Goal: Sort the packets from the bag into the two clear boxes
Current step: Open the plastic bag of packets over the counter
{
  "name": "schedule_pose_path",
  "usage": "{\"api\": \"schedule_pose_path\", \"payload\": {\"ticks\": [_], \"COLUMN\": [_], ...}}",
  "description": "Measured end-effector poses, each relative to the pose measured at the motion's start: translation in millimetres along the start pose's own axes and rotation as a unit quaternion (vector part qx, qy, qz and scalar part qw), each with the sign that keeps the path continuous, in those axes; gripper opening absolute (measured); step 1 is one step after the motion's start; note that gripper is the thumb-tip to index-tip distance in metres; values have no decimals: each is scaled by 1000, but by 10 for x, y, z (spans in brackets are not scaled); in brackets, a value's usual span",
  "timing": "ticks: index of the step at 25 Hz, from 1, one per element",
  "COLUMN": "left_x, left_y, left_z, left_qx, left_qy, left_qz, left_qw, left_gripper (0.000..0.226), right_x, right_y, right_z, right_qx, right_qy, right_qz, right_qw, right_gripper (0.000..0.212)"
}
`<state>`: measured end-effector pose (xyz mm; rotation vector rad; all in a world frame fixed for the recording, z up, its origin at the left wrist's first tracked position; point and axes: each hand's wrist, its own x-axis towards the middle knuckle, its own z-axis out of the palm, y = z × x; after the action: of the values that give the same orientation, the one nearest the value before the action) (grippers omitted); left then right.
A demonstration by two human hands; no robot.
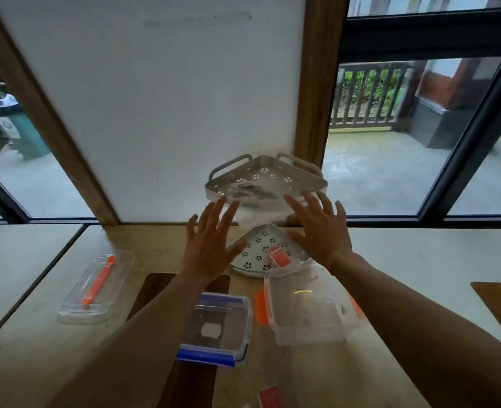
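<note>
The bag (255,198) lies on the upper tier of the corner shelf (265,178) against the wall, a clear pouch with dark contents I cannot make out through the blur, its lower edge hanging over the shelf's front rim. I judge the step in hand to be fetching that bag down so the packets can be sorted. My left hand (211,245) and right hand (321,231) are both raised toward it with fingers spread wide, holding nothing, one on either side of the overhanging edge and not yet touching it as far as I can tell. To do this well I would close both hands on the bag's two sides at once and lift it level, since a limp pouch taken by one corner is likely to tip and spill. A red packet (278,257) already sits on the lower tier (258,248), so I should bring the bag forward clear of it. The blue-clipped box (215,326) stands near me on the table (37,334), with something pale inside, and the orange-clipped box (309,307) is just beside it to the right; I would set the bag down in front of them. Another red packet (269,397) lies at the near edge, and a long clear case (97,287) with an orange strip sits well off to the left.
</note>
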<state>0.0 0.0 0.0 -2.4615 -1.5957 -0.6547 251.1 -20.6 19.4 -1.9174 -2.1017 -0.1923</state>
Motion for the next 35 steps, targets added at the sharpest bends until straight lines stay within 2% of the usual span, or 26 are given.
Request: {"api": "schedule_pose_path", "payload": {"ticks": [5, 8, 10, 12, 19, 24, 27, 31, 35], "left_x": [264, 396, 455, 476, 479, 492, 472, 279, -30], "left_y": [-107, -109, -80, -44, 70, 195, 257, 403, 622], "left_z": [33, -2, -61, -148, -519, -786, -901, -814, -559], "left_qx": [6, -20, -39, -51, -78, -127, -152, -211, -297], "left_qy": [48, 86, 107, 121, 171, 201, 202, 162, 70], "left_qz": [54, 78, 82, 76, 24, -13, -6, -2, 55], "left_qw": [997, 993, 990, 988, 982, 971, 967, 964, 951], "left_gripper": [65, 37, 18, 9, 15, 12, 18, 20, 19], "right_x": [230, 260, 274, 274, 249, 209, 101, -213, -766], "right_y": [-99, -144, -178, -200, -305, -409, -442, -375, -170], "right_z": [28, 18, -26, -79, -468, -870, -1054, -1080, -1001], "right_qx": [0, 22, 51, 87, 199, 236, 254, 258, 293], "right_qy": [99, 156, 159, 168, 217, 258, 276, 268, 245], "right_qz": [-22, -42, -33, -11, 76, 91, 102, 120, 163], "right_qw": [995, 987, 985, 982, 953, 933, 921, 920, 910], "right_gripper": [39, 29, 20, 13, 17, 20, 21, 22, 18]}}
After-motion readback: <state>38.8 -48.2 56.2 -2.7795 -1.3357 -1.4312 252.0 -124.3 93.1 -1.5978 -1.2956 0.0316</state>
